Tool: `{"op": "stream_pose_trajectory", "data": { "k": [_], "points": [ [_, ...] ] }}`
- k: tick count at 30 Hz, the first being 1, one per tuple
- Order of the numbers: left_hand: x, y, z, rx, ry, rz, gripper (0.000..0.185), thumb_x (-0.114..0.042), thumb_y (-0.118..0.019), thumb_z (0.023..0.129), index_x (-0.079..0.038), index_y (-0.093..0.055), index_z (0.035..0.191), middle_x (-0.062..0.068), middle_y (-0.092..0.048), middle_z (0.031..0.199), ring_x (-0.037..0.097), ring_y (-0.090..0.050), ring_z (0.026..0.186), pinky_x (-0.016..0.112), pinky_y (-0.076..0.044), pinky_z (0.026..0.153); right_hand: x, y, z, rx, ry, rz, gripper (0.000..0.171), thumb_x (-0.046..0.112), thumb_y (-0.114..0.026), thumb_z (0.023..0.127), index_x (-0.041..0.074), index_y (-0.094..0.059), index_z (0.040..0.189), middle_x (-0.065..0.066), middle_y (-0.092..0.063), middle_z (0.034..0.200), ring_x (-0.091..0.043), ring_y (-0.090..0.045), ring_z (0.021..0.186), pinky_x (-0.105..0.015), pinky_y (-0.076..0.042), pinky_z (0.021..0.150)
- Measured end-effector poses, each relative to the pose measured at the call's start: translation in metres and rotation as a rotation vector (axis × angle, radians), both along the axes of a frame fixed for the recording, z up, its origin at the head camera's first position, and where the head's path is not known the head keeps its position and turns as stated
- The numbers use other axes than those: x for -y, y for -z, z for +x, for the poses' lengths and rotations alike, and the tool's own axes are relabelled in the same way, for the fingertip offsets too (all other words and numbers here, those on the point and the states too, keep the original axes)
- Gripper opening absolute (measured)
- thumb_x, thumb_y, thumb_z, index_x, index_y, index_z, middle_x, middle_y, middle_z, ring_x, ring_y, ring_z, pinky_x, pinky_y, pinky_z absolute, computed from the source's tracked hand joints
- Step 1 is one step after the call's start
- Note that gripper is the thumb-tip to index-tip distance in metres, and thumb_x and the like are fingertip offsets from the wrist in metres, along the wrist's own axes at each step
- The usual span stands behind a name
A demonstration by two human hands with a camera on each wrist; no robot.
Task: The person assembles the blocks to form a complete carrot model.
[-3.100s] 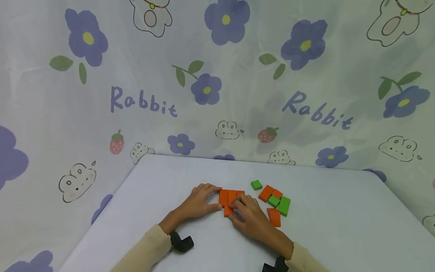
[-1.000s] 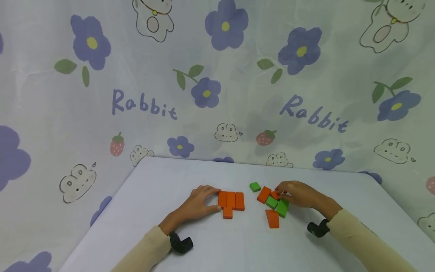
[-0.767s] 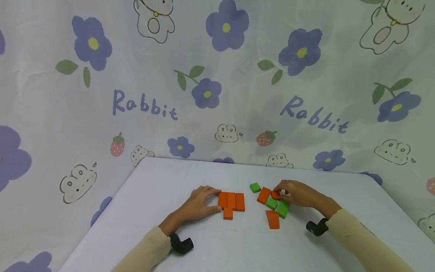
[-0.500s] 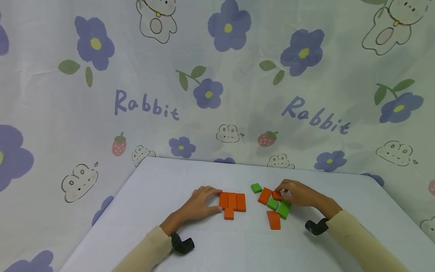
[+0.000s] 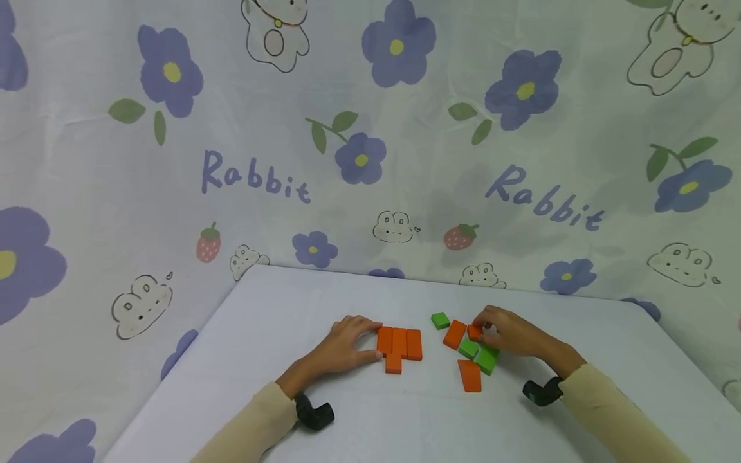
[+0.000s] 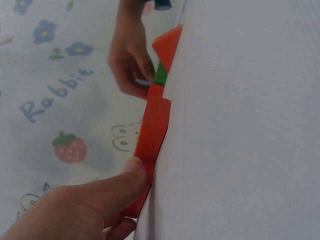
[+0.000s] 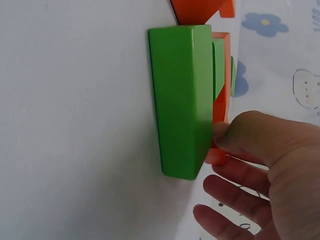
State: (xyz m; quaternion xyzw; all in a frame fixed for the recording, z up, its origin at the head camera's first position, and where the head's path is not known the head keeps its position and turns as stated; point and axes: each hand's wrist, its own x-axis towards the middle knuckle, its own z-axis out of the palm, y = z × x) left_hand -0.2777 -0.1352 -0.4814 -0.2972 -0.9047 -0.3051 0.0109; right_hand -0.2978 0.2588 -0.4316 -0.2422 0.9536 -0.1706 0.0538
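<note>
In the head view, three orange blocks [image 5: 399, 342] lie side by side, with another orange block [image 5: 393, 364] against their near edge. My left hand [image 5: 338, 350] holds the leftmost of the three at its ends, thumb at the near corner and index finger at the far one. My right hand [image 5: 512, 331] pinches a small orange block [image 5: 475, 332] between thumb and index finger, within the right-hand cluster. Right by it are a small green block [image 5: 468, 348] and a long green block [image 7: 180, 100], which partly hides the pinched block in the right wrist view.
An orange rectangular block [image 5: 454, 334] and a small green block [image 5: 440, 320] lie at the cluster's far left. Nearer the front is an orange slant-sided block [image 5: 470, 376]. Behind the white table [image 5: 347, 424] hangs a patterned cloth [image 5: 405, 135].
My right hand has left the orange blocks on the left, moved right to the cluster and taken hold of the small orange block. The left hand has stayed in place.
</note>
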Motion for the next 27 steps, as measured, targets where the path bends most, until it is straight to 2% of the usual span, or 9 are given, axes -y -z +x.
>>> {"op": "stream_pose_trajectory", "data": {
  "k": [5,11,16,21,23,27],
  "points": [
    [-0.001,0.0,0.001,0.01,0.003,-0.008,0.064,-0.048,-0.072,0.088,-0.019,-0.055,0.143,0.004,-0.056,0.141,0.027,-0.047,0.131,0.053,-0.035,0.105,-0.005,-0.009,0.006,-0.058,-0.005,-0.012,0.024,0.016,-0.075,0.088,0.01,-0.069,0.111,0.002,-0.063,0.104,-0.017,-0.06,0.098,-0.04,-0.058,0.086],
    [0.0,0.001,-0.002,-0.005,-0.007,-0.013,0.063,-0.048,-0.072,0.088,-0.021,-0.055,0.142,0.003,-0.056,0.141,0.025,-0.047,0.132,0.051,-0.035,0.106,0.0,-0.031,0.016,-0.168,-0.038,-0.088,0.028,0.009,-0.074,0.087,0.006,-0.067,0.114,-0.003,-0.064,0.106,-0.026,-0.062,0.098,-0.042,-0.058,0.084],
    [0.0,0.002,-0.004,0.014,0.003,-0.004,0.064,-0.048,-0.072,0.088,-0.02,-0.055,0.143,0.004,-0.055,0.142,0.026,-0.046,0.133,0.053,-0.034,0.107,0.02,-0.041,0.032,-0.222,-0.046,-0.139,0.029,0.01,-0.074,0.088,0.009,-0.067,0.115,-0.001,-0.065,0.107,-0.023,-0.062,0.099,-0.03,-0.057,0.082],
    [0.001,0.001,-0.003,0.002,0.001,-0.015,0.064,-0.049,-0.072,0.088,-0.02,-0.055,0.143,0.004,-0.056,0.142,0.026,-0.047,0.132,0.052,-0.035,0.106,0.047,-0.042,0.048,-0.213,-0.049,-0.187,0.028,0.012,-0.076,0.087,0.013,-0.067,0.114,0.003,-0.064,0.106,-0.02,-0.061,0.097,-0.023,-0.054,0.075],
    [0.0,0.0,-0.002,-0.006,0.002,-0.017,0.064,-0.05,-0.071,0.088,-0.019,-0.055,0.143,0.003,-0.056,0.141,0.026,-0.047,0.131,0.052,-0.035,0.105,0.056,-0.04,0.055,-0.199,-0.066,-0.208,0.027,0.012,-0.076,0.087,0.013,-0.067,0.113,0.003,-0.063,0.105,-0.019,-0.061,0.096,-0.024,-0.054,0.072],
    [0.0,-0.002,-0.001,-0.017,0.008,-0.006,0.064,-0.049,-0.072,0.088,-0.017,-0.056,0.141,0.004,-0.058,0.139,0.027,-0.048,0.13,0.052,-0.035,0.102,0.075,-0.031,0.065,-0.185,-0.114,-0.239,0.025,0.011,-0.074,0.088,0.012,-0.067,0.112,0.004,-0.061,0.104,-0.018,-0.061,0.093,-0.029,-0.057,0.075]
  ]
}}
